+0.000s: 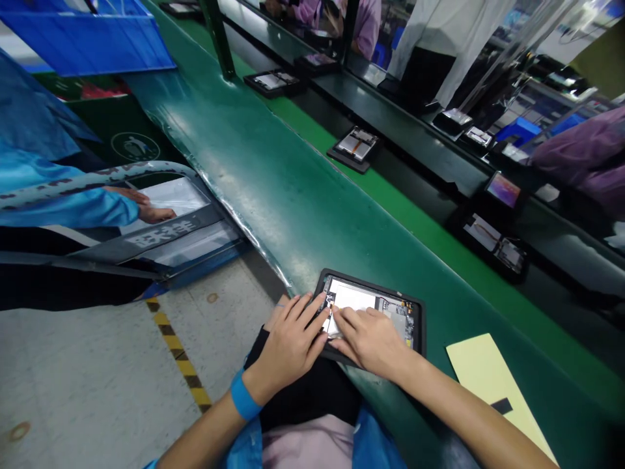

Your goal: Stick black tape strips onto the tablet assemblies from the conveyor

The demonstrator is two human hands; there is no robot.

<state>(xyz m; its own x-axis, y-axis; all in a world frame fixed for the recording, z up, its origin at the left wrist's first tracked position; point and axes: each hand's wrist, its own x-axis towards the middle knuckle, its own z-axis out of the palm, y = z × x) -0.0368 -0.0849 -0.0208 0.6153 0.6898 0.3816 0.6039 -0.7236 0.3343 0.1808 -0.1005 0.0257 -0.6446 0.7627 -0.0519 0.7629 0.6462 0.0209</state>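
Observation:
An opened tablet (355, 298) lies in a black tray (418, 332) at the near edge of the green bench. Its white battery area and the circuit board on its right side are exposed. My left hand (291, 335) rests across the tablet's left end, fingers stretched out, fingertips on the inner edge. My right hand (374, 339) lies over the lower middle, fingers bent and together, their tips pressing close to my left fingertips. Whatever lies under those right fingertips is too small or hidden to make out. A blue band (244, 396) circles my left wrist.
A yellow sheet (488, 378) lies right of the tray on the green bench (273, 176). Beyond runs a conveyor with several trays, one holding an opened tablet (359, 144). At left are a blue bin (97, 39), a metal-framed cart (190, 225) and a co-worker's hands (153, 210).

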